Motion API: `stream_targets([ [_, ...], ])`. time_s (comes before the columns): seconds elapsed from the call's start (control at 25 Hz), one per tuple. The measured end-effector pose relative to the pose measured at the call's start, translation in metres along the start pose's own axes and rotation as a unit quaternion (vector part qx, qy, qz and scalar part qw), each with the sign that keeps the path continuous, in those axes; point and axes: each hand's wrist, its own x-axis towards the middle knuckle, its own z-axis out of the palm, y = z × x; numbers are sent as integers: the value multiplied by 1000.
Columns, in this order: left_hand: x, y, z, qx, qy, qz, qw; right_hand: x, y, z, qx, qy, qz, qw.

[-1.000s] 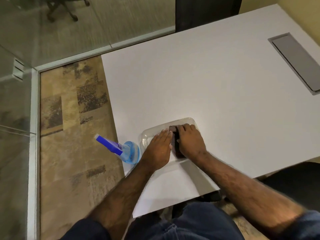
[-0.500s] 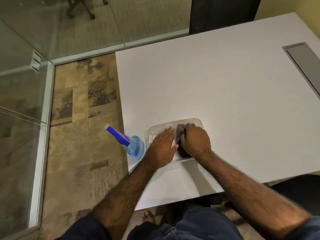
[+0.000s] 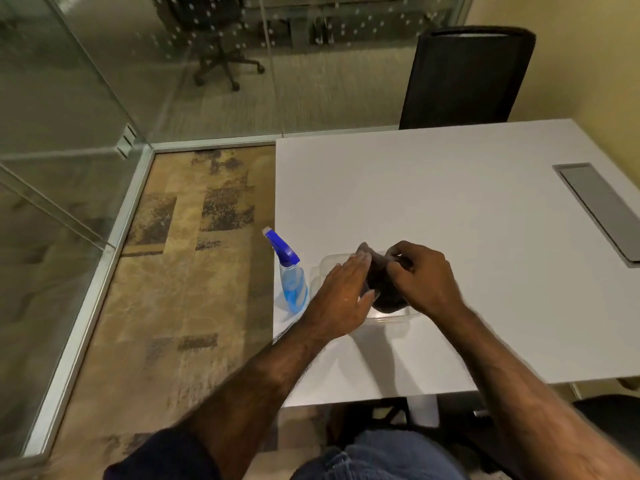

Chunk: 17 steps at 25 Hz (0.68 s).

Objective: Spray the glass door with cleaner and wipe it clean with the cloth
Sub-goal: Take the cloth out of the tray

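While the cloth comes up out of the container, status:

cloth [image 3: 382,285]: dark, bunched, partly raised above the clear plastic container [image 3: 391,315]; lower end looks to be inside it. A second ago it lay flat in there under both hands.
right hand [image 3: 420,284]: fingers curled, pinching the top of the cloth and pulling up. Half a second ago it was only closing on it.
left hand [image 3: 341,299]: flat, fingers straight, palm on the container's left side, touching the cloth's edge. Grips nothing; likely steadying the container.
container: near the table's [image 3: 450,209] front-left corner, just inside the left edge.
spray bottle [image 3: 292,280]: blue liquid, blue trigger head, upright at the left edge, just beside the container. Untouched.
glass door [image 3: 62,140]: to the left across the carpet, well apart from the table. Which pane is the door, can't tell. No spray visible on it.
office chair [image 3: 464,77]: at the far edge, not involved.
meaning: cloth pickup underway, task barely started. Bottle not yet grabbed, spraying and wiping all to do.
risk: light container may lift with the cloth if the left hand lets off.
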Motion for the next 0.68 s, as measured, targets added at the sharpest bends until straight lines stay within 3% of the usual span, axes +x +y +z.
stream_targets([
  [0.16,-35,19,-14,-81,52,11,995,-37,-50,-30,28,-1,-53,998],
  [0.4,-99,20,-47,-132,95,54,985,-93,-97,-44,19,-72,-168,983],
  [0.68,-212,-18,-75,-108,176,-12,978,-130,-140,-15,55,-146,-245,957],
])
